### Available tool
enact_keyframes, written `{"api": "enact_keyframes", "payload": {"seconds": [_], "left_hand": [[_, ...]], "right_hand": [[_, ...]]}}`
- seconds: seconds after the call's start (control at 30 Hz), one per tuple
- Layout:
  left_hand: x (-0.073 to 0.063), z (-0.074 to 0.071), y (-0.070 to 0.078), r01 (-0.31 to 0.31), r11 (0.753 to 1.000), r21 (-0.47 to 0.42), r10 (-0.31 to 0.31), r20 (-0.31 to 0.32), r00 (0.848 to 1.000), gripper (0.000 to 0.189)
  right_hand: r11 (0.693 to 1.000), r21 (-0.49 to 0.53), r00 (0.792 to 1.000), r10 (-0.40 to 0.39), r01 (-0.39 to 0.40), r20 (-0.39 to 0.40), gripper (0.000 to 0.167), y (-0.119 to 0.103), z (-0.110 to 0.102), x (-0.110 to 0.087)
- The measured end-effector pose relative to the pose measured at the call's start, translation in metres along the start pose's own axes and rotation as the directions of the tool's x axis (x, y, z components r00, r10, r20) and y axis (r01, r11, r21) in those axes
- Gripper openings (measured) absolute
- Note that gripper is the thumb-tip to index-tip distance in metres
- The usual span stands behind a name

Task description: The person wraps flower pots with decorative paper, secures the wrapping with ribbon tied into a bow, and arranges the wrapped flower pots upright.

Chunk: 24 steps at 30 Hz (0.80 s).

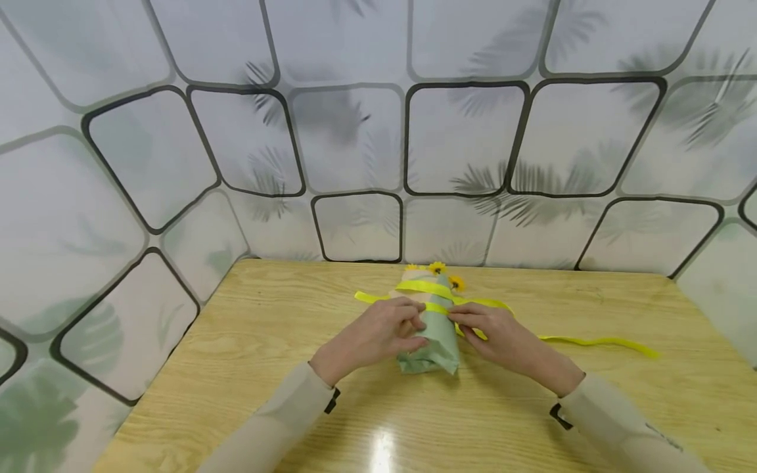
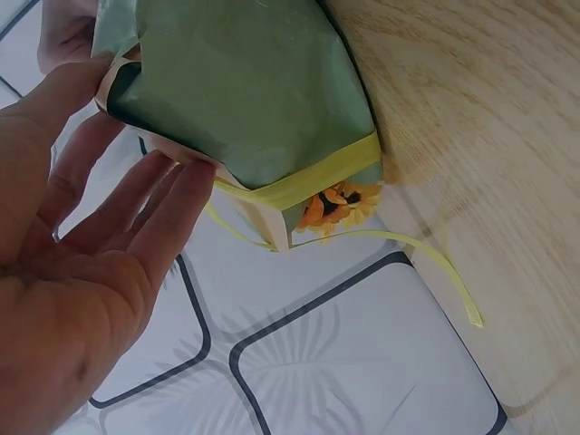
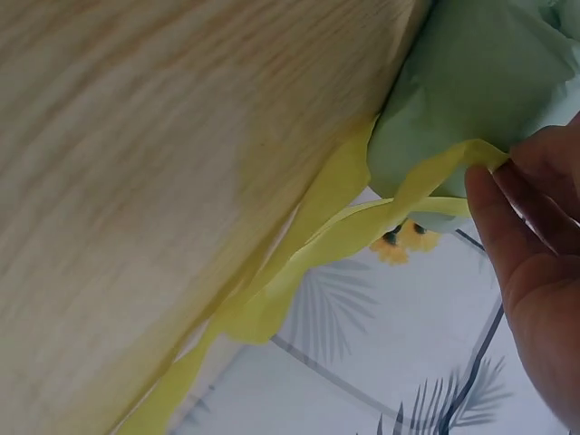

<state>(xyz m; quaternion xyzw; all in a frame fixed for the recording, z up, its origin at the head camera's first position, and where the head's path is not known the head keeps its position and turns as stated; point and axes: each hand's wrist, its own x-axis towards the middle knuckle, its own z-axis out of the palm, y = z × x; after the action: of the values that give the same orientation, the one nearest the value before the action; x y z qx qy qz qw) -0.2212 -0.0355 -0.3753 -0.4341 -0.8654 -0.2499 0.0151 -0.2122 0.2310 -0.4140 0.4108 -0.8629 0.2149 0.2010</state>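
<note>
A small sunflower bouquet wrapped in green paper (image 1: pixel 440 335) lies on the table, its yellow flowers (image 1: pixel 437 268) at the far end. A yellow ribbon (image 1: pixel 422 286) crosses the wrapping near the flowers, and a strip of it runs between the hands. My left hand (image 1: pixel 381 332) is at the bouquet's left side. Its fairly straight fingers (image 2: pixel 186 195) touch the paper beside the ribbon, with the thumb at a folded paper edge. On the right side, my right hand (image 3: pixel 544 217) pinches the ribbon between thumb and index finger.
One ribbon tail (image 1: pixel 615 341) trails right across the wooden table (image 1: pixel 284 309); a short ribbon end (image 1: pixel 368 297) sticks out left. Behind the table hangs a patterned white curtain (image 1: pixel 349 141), which continues along the left side.
</note>
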Motion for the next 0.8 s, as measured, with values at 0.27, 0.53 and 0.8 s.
{"api": "enact_keyframes", "payload": {"seconds": [0.27,0.53,0.8], "left_hand": [[0.0,-0.001,-0.001,-0.01,1.0,0.004,0.01,-0.017,1.0,0.015],[0.003,-0.001,-0.001,-0.018,1.0,0.003,0.018,0.005,1.0,0.018],[0.005,-0.001,-0.005,-0.018,1.0,-0.015,0.018,-0.009,1.0,0.019]], "right_hand": [[0.995,-0.031,0.993,0.1,-0.098,0.07,0.022,-0.002,-0.002,0.003],[0.998,0.021,0.998,0.067,-0.067,-0.022,0.034,-0.007,-0.004,0.007],[0.997,0.075,1.0,-0.018,0.017,0.024,0.056,-0.014,0.0,0.013]]}}
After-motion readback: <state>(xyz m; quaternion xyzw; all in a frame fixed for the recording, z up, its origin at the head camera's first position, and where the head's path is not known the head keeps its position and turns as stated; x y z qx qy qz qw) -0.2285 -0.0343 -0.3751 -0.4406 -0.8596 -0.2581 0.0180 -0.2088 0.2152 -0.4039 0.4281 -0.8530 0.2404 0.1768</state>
